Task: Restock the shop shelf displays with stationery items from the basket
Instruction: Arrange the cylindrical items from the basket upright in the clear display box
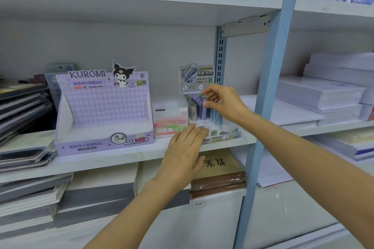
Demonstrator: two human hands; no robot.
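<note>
Fingers of left hand (185,147) lie straight, flat at shelf (121,157) front edge, touching display box (224,137). Beyond, right hand (222,101) pinches top of lead tube (199,110), upright, long axis vertical, in box; open shelf rightward.

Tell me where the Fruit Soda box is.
Head view: the Fruit Soda box stands on the middle shelf, between the purple Kuromi display box on its left and the tube display on its right.
</note>
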